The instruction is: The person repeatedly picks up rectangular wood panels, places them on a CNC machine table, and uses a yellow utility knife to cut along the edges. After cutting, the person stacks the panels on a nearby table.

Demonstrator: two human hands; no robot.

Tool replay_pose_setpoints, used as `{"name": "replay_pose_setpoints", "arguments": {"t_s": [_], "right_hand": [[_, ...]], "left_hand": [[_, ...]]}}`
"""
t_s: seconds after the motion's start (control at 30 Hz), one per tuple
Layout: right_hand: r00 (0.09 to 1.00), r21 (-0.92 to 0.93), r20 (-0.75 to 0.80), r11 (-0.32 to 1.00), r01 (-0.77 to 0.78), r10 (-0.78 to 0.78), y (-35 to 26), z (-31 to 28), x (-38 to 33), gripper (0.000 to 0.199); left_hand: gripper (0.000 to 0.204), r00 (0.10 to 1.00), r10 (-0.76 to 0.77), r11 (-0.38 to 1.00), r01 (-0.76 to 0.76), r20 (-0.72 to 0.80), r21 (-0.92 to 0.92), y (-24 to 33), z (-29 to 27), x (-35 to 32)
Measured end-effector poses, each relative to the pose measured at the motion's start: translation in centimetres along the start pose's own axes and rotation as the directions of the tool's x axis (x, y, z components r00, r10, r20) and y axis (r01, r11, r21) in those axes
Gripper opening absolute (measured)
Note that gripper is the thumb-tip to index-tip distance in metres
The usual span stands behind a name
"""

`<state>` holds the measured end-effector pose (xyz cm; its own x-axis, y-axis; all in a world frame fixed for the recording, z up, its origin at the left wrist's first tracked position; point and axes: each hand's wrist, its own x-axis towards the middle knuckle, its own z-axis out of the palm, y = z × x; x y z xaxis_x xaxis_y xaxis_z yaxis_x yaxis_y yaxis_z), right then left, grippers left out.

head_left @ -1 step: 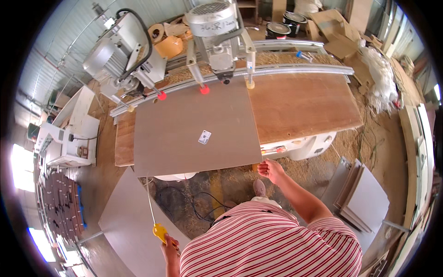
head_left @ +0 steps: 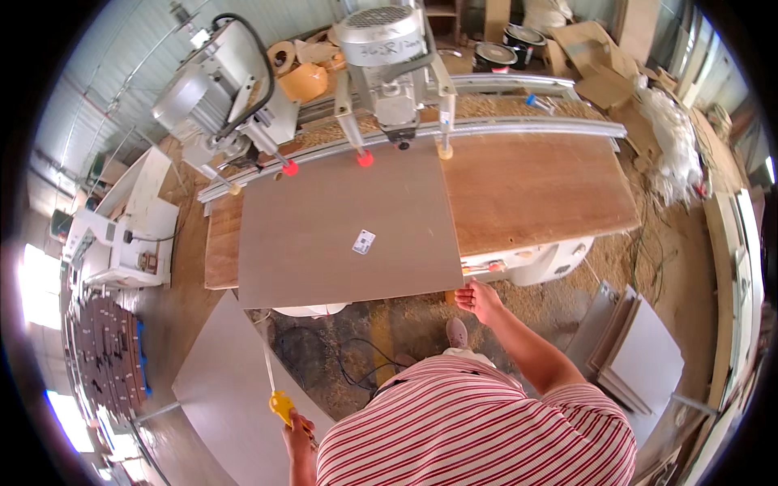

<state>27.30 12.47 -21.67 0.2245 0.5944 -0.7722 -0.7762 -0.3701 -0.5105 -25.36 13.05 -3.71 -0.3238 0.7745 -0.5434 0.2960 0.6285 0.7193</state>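
My left hand [head_left: 299, 433] is closed around a yellow tape measure [head_left: 281, 405], low on the left. Its narrow blade [head_left: 269, 368] sticks out toward the near left corner of a grey-brown board [head_left: 324, 219]. That board lies flat on the wooden worktop of a drilling machine, a small white label [head_left: 363, 241] on its face. At the board's near right corner is my right hand [head_left: 480, 300], fingers curled in. Whether it grips the corner or anything else I cannot make out.
Two motor heads [head_left: 381, 49] [head_left: 194, 101] with red-tipped rods stand over the board's far edge. A large grey panel [head_left: 235, 389] lies at left. More panels [head_left: 640, 348] stack at right. Cables [head_left: 340, 356] run across the floor. Cardboard [head_left: 596, 61] and cans [head_left: 494, 55] sit behind.
The whole view has shifted slightly, so the machine and board sit a little lower and to the right. Both hands keep nearly the same places.
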Motion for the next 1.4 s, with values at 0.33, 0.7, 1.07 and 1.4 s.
{"name": "replay_pose_setpoints", "arguments": {"t_s": [0.33, 0.7, 1.07, 1.4], "right_hand": [[0.982, -0.259, 0.191, 0.965, 0.038, 0.013, -5.3, 4.7, -0.6, 0.063], [0.947, -0.341, 0.321, 0.935, 0.097, 0.019, -4.0, -1.3, -2.8, 0.047], [0.949, -0.501, 0.121, 0.807, 0.311, -0.291, -12.3, -6.8, -2.3, 0.066], [0.674, -0.657, 0.531, 0.253, 0.710, -0.513, -9.2, 12.4, -8.0, 0.064]], "left_hand": [[0.050, 0.993, -0.025, 0.996, 0.015, 0.118, 0.083, 2.5, 6.4, 0.8], [0.030, 0.980, 0.002, 0.444, 0.178, 0.200, -0.878, 2.9, 19.3, 12.5], [0.043, 0.978, -0.198, 0.501, 0.157, 0.064, -0.851, -2.7, 22.7, 1.9], [0.034, 0.854, -0.482, 0.126, 0.287, 0.194, -0.950, -11.7, 12.9, 0.9]]}}
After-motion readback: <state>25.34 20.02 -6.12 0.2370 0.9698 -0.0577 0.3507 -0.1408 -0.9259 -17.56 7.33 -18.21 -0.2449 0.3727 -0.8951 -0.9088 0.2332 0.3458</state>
